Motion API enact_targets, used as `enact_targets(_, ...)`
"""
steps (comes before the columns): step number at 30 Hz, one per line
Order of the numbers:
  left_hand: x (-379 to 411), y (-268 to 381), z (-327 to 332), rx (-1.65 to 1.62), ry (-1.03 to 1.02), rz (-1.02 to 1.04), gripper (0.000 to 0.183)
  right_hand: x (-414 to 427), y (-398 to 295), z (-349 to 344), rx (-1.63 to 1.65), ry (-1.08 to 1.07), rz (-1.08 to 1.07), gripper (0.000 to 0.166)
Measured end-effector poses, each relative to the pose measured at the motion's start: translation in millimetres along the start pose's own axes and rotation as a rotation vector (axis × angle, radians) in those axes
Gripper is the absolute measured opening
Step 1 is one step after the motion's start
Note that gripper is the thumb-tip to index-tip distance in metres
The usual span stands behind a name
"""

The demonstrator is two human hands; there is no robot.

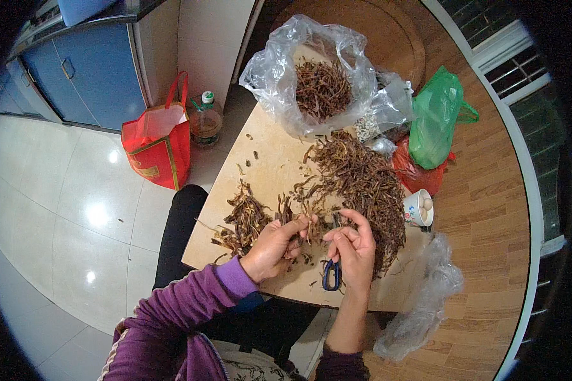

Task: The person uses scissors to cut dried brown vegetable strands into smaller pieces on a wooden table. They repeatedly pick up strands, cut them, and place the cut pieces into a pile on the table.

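Note:
My left hand [274, 245] pinches a small bunch of dried brown strands [310, 216], perhaps dried vegetable, between thumb and fingers. Close by on its right is my right hand [355, 243], index finger raised and bent, thumb near the other fingertips; whether they pinch a strand is unclear. Beside that hand shows a dark blue looped handle [331, 276], seemingly of scissors, its upper part hidden. A large heap of dried strands [362, 190] spreads beyond and right of my hands. To the left lies a smaller pile [245, 221].
A clear plastic bag [267, 85] of strands stands at the board's [276, 143] far end. Rightward are a green bag [436, 124], a red bag [414, 164], a paper cup [414, 209] holding eggs and crumpled plastic [419, 305]. A red tote [157, 147] and bottle [206, 119] stand on the floor.

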State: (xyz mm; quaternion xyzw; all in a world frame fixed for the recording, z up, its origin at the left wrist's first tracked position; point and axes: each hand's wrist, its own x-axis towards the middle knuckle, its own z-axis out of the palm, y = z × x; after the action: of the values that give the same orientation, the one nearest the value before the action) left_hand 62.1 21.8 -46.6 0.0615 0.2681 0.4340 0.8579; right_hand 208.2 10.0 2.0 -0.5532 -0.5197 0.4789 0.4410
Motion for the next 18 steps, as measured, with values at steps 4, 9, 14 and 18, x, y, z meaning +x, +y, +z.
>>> enact_targets(4, -0.8, -0.9, 2.4, 0.007, 0.002, 0.008, 0.021, 2.4, -2.4, 4.5, -0.201, 0.041, -0.065, 0.021)
enact_targets(9, -6.4, -0.3, 9.6, 0.108, 0.069, 0.067, 0.016, 0.1, -16.9, 20.9, -0.284, 0.043, -0.05, 0.013)
enact_targets(14, -5.0, -2.8, 8.0, 0.141, 0.073, 0.122, 0.014, -3.0, -12.6, 22.5, -0.472, 0.05, -0.128, 0.013)
enact_targets(18, -6.7, -5.5, 9.3, 0.261, 0.037, 0.2, 0.018, 3.0, -13.7, 27.9, -0.472, 0.042, -0.11, 0.011)
